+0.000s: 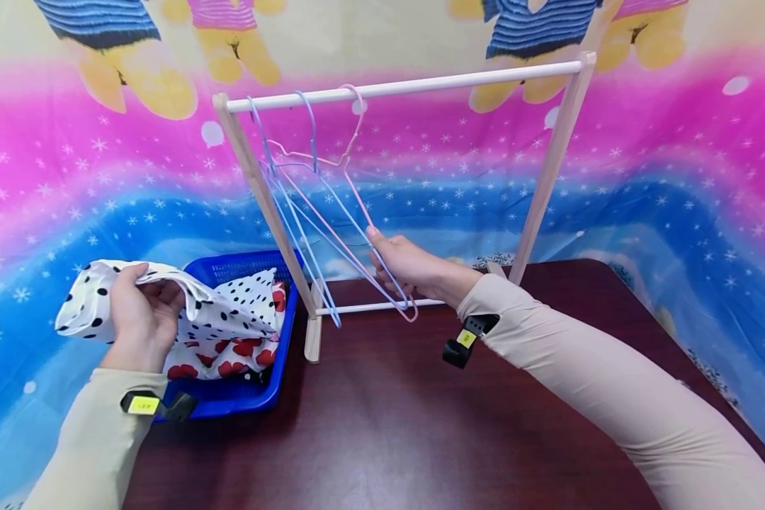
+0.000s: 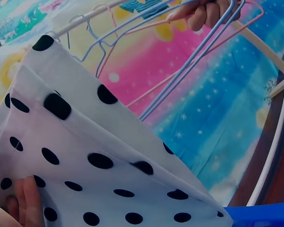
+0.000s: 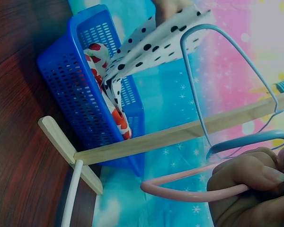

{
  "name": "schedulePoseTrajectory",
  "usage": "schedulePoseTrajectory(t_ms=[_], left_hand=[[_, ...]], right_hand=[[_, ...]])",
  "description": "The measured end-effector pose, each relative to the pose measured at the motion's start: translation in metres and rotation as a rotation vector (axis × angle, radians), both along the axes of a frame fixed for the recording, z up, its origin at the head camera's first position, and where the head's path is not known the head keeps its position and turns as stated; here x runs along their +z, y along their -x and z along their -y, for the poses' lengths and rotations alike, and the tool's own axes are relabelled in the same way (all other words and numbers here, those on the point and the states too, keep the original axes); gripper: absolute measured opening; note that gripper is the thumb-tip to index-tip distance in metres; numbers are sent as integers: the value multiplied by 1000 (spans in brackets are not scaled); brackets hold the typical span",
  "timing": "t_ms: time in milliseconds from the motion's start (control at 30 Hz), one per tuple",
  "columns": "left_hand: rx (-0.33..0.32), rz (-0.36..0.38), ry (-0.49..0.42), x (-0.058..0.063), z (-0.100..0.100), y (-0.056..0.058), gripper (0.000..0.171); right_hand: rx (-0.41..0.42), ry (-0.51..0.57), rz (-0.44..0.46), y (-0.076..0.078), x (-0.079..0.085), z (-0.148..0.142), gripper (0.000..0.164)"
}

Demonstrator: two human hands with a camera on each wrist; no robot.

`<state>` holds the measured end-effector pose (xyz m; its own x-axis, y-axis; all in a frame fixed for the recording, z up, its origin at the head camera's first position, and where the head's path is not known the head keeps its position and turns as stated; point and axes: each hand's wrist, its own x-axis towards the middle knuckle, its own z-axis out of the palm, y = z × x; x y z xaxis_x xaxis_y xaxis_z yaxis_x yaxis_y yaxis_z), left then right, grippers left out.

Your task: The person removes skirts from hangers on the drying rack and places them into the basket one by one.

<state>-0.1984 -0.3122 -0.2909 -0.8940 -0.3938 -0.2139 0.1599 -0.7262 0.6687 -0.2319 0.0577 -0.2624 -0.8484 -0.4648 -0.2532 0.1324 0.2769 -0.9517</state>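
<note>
My left hand holds a white cloth with black dots at the left, thumb over its upper layer. The cloth's lower end hangs into a blue basket. In the left wrist view the dotted cloth covers most of the hand. My right hand grips a pink clothes hanger by its side. The hanger's hook is over the rack's top bar. Two blue hangers hang left of it. In the right wrist view, my fingers curl round the pink hanger.
Inside the basket lies a white cloth with red flowers. The wooden rack's left post stands beside the basket, its right post farther back. A dark red table bears both. A printed backdrop hangs behind.
</note>
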Motion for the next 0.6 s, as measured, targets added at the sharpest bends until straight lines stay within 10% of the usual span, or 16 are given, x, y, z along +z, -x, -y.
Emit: schedulePoseTrajectory(t_ms=[600], left_hand=[[-21, 105, 11, 5, -9, 45, 14]], right_hand=[[5, -27, -19, 1, 0, 3, 63]])
